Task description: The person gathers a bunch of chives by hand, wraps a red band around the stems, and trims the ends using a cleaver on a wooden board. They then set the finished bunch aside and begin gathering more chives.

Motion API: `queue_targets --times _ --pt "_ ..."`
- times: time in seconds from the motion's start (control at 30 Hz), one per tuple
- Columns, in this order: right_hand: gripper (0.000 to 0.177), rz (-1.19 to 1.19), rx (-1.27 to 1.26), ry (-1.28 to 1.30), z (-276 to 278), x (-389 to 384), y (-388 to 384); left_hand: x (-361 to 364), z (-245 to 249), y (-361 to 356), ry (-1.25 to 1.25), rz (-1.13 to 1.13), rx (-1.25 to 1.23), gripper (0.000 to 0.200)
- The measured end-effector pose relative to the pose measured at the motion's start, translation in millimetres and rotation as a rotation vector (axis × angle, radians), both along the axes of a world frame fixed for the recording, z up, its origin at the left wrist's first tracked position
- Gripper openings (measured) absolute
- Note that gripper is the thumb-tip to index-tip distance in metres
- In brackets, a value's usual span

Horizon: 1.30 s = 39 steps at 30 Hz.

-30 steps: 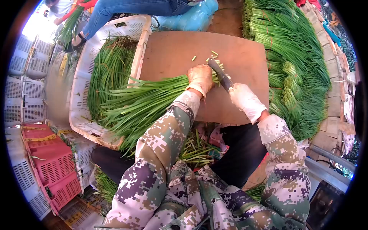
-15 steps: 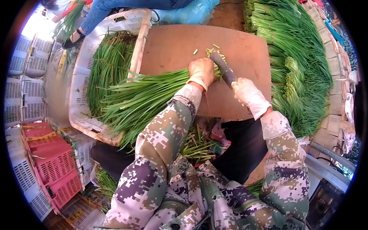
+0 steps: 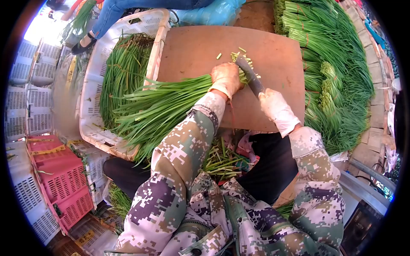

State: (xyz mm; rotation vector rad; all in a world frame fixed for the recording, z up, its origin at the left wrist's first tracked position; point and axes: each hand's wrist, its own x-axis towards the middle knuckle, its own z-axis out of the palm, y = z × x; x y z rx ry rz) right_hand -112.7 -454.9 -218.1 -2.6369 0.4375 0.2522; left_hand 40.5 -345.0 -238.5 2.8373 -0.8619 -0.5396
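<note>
My left hand (image 3: 226,79) is closed round a thick bunch of long green stalks (image 3: 171,99), pressing its stem end on a brown board (image 3: 192,47). The leaves spread left over the rim of a white crate. My right hand (image 3: 276,107), in a pale glove, grips a knife (image 3: 251,77) with a wide dark blade. Its blade lies against the stem ends, just right of my left hand. Small cut stem pieces (image 3: 242,49) lie on the board beyond the blade. The knife's handle is hidden in my fist.
A white crate (image 3: 91,100) with more green stalks stands left of the board. Tied green bundles (image 3: 337,77) are piled on the right. Another person's leg (image 3: 112,17) crosses the top left. Pink crates (image 3: 60,179) stand at lower left, and trimmings (image 3: 222,164) lie below the board.
The whole view has shifted slightly. My left hand still holds the bunch, and the knife stays at the stem ends with little visible movement.
</note>
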Motion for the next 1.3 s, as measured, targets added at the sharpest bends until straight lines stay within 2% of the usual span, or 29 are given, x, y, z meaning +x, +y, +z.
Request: queue_targets --times 0.03,0.1,0.17,0.3,0.43,0.5,0.57,0.63,0.7,0.83,0.87,0.97,1.1,1.23,1.3 --pt "0.016 0.131 -0.213 -0.152 -8 -3 2 0 0 0 0.012 -0.001 -0.007 0.052" --pt "0.019 0.100 -0.192 -0.179 -24 -1 0 0 -1 1 -0.007 0.004 -0.014 0.052" --pt "0.024 -0.124 -0.059 -0.072 -27 1 2 -1 -2 1 -0.026 0.005 -0.019 0.051" --pt "0.028 -0.177 -0.042 -0.009 -29 1 7 -4 1 0 -0.003 -0.007 -0.021 0.046" --pt "0.029 -0.256 -0.044 -0.126 -38 19 27 -7 -6 -1 -0.039 0.003 -0.034 0.042" --pt "0.030 -0.222 -0.053 -0.146 -53 33 21 -4 -1 4 -0.039 0.006 -0.027 0.042" --pt "0.030 -0.225 0.028 -0.049 -46 40 14 -6 6 3 -0.022 -0.008 -0.020 0.041" --pt "0.030 -0.179 0.017 -0.104 -48 36 15 -4 -6 1 -0.039 0.017 0.000 0.044" --pt "0.030 -0.172 0.026 0.032 -41 31 14 -2 -10 2 -0.080 0.032 -0.027 0.050" --pt "0.029 -0.214 -0.027 0.122 -33 11 13 -1 -2 5 -0.032 0.012 -0.023 0.046" --pt "0.027 -0.212 0.016 0.079 -58 18 8 0 -2 3 -0.029 0.009 -0.018 0.046" --pt "0.024 -0.191 0.037 -0.025 -40 37 21 -3 0 2 -0.014 0.032 0.003 0.046" --pt "0.028 -0.127 0.048 -0.178 -48 34 17 -5 4 4 -0.027 0.044 -0.056 0.045" --pt "0.024 -0.194 0.027 0.094 -42 24 13 -1 10 6 -0.018 0.010 -0.025 0.044" --pt "0.024 -0.167 0.028 0.074 -43 20 13 -2 10 6 0.029 0.011 -0.010 0.042"
